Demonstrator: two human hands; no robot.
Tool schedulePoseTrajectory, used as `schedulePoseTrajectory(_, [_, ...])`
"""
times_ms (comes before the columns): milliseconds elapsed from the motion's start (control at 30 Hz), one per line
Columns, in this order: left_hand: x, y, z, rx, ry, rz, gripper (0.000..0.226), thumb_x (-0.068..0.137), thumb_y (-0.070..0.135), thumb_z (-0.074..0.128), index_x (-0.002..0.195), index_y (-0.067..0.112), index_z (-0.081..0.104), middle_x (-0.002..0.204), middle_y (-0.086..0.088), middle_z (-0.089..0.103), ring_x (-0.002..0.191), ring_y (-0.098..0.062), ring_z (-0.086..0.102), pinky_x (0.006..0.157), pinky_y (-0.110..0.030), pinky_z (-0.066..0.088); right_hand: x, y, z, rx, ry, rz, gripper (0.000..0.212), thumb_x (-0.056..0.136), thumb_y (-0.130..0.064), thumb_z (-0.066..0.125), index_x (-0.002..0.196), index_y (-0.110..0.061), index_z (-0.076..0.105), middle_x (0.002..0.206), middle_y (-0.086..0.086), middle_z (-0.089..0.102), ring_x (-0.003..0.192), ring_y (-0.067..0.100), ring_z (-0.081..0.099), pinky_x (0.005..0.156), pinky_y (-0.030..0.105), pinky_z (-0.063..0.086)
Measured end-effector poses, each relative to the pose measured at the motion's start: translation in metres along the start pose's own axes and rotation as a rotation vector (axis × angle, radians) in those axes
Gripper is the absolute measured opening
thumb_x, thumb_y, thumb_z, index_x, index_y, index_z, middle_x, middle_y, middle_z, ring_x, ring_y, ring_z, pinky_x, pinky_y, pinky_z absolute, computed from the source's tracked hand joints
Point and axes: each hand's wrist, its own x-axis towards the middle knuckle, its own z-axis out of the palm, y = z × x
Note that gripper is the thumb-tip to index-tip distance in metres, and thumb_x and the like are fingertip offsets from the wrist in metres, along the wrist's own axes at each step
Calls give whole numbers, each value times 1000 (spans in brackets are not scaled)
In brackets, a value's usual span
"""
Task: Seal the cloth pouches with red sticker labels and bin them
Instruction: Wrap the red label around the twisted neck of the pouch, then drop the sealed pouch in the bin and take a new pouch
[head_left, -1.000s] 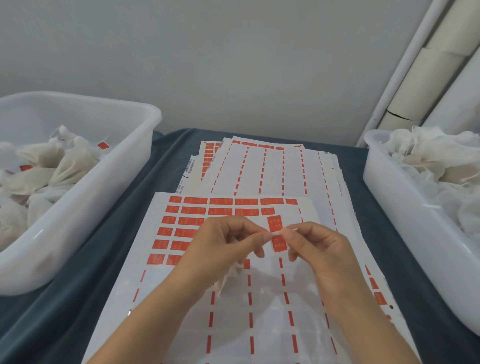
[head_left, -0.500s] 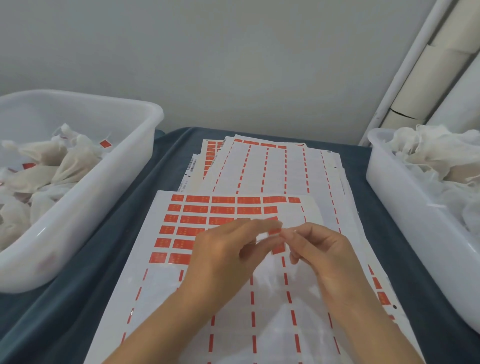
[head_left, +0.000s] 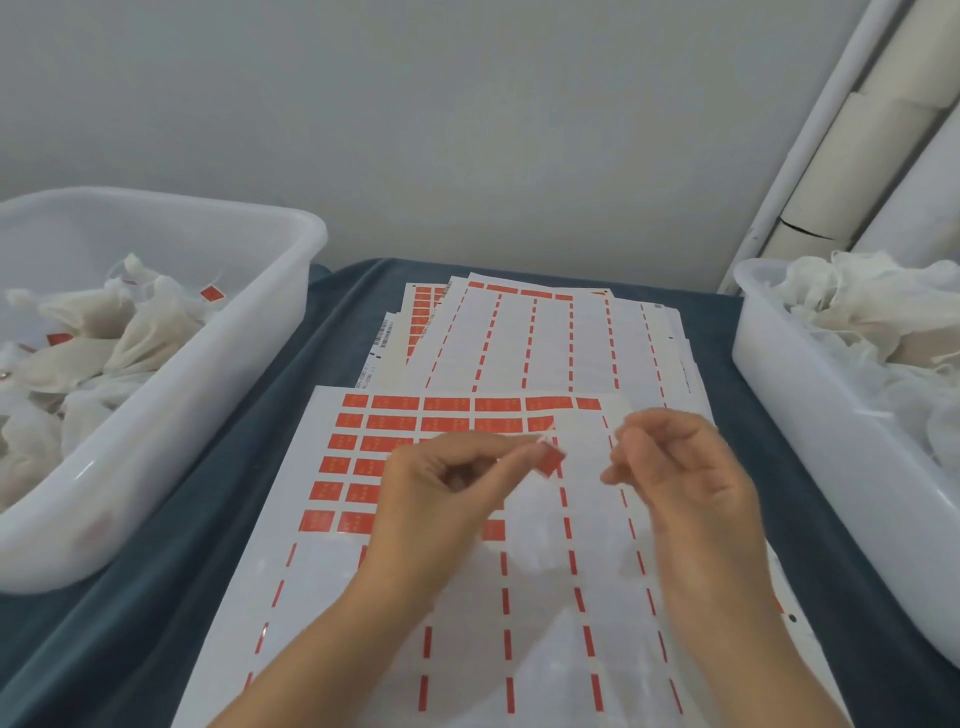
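The left hand (head_left: 441, 499) was held over the sticker sheet (head_left: 467, 649). Its thumb and first finger pinched something small and white, which looked like the top of a cloth pouch or its string, but it was too small to tell. A red sticker label (head_left: 551, 461) hung at those fingertips, folded over the white bit. The rest of the pouch was hidden under the hand, so where it lay could not be seen.

The right hand (head_left: 685, 478) was just to the right of the left hand, a little apart from the label. Its fingers were loosely curled and a bit blurry. Whether it held anything could not be told.

Under both hands lay the sticker sheet, with rows of red labels (head_left: 395, 423) still stuck on beyond and to the left of the left hand. Nearer the person the sheet had only thin red strips. More sheets (head_left: 545, 338) were piled past the fingertips. All of it lay on a dark blue cloth (head_left: 218, 519).

Far to the left of the left hand stood a white bin (head_left: 249, 332) with sealed pouches (head_left: 104, 332) inside, some showing red labels. Far to the right of the right hand stood another white bin (head_left: 810, 415) full of white cloth pouches (head_left: 872, 312).
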Motion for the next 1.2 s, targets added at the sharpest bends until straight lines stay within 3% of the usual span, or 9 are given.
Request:
schedulePoseTrajectory(67, [1, 1, 1, -256, 25, -212, 17, 54, 44, 68, 66, 33, 76, 61, 10, 69, 43, -1, 51, 44, -8, 40, -1, 1, 3, 41, -95, 68, 32, 60, -48, 65, 85, -27, 66, 89, -10, 71, 83, 11, 68, 72, 18, 55])
schedulePoseTrajectory(133, [0, 2, 2, -349, 30, -272, 25, 52, 42, 70, 69, 24, 77, 48, 6, 60, 38, -6, 35, 40, -12, 34, -4, 3, 7, 43, -158, 103, 32, 58, -47, 67, 84, -27, 67, 92, -9, 71, 89, 14, 68, 74, 20, 55])
schedulePoseTrajectory(233, [-2, 1, 4, -396, 20, -271, 25, 52, 39, 70, 69, 22, 77, 40, 3, 47, 39, -8, 27, 38, -14, 30, -6, 5, 10, 64, -226, 119, 23, 60, -43, 69, 80, -32, 69, 93, -6, 72, 89, 18, 69, 79, 27, 56])
schedulePoseTrajectory(300, [-2, 2, 4, -410, -4, -260, 24, 52, 39, 70, 68, 23, 77, 39, 4, 49, 40, -8, 27, 38, -15, 30, -6, 4, 10, 128, -252, 128, 16, 64, -37, 71, 79, -31, 69, 94, -4, 73, 88, 20, 70, 78, 30, 57])
schedulePoseTrajectory(433, [-4, 3, 4, -421, -47, -237, 22, 53, 39, 70, 68, 25, 77, 40, 7, 51, 39, -7, 28, 38, -14, 30, -7, 3, 10, 169, -251, 124, 33, 58, -53, 77, 80, -30, 70, 94, -3, 73, 87, 22, 70, 75, 27, 56])
schedulePoseTrajectory(533, [-5, 3, 4, -423, -64, -219, 21, 55, 38, 69, 70, 26, 77, 41, 7, 53, 39, -6, 28, 38, -15, 30, -7, 4, 9, 141, -220, 114, 20, 62, -40, 70, 79, -30, 71, 91, -5, 73, 86, 21, 70, 80, 32, 57])
schedulePoseTrajectory(867, [-4, 0, 5, -389, -67, -237, 22, 53, 39, 70, 68, 26, 77, 44, 5, 56, 38, -6, 32, 39, -14, 32, -7, 7, 8, 126, -204, 52, 17, 62, -37, 69, 77, -28, 71, 84, -3, 73, 82, 19, 70, 70, 20, 55])
schedulePoseTrajectory(1033, [-5, -13, 5, -468, -114, -356, 22, 54, 37, 73, 67, 19, 76, 39, 4, 41, 38, -7, 27, 38, -16, 30, -9, 15, 10, 158, -190, 17, 9, 66, -24, 68, 71, -17, 67, 75, 0, 71, 73, 18, 70, 66, 16, 53])
schedulePoseTrajectory(1200, [-2, -11, 4, -452, -45, -369, 19, 58, 38, 73, 61, 18, 72, 41, 2, 39, 38, -8, 27, 39, -18, 28, -8, 12, 14, 226, -148, 63, 37, 65, -26, 70, 98, -25, 53, 84, 1, 74, 77, 18, 71, 65, 16, 53])
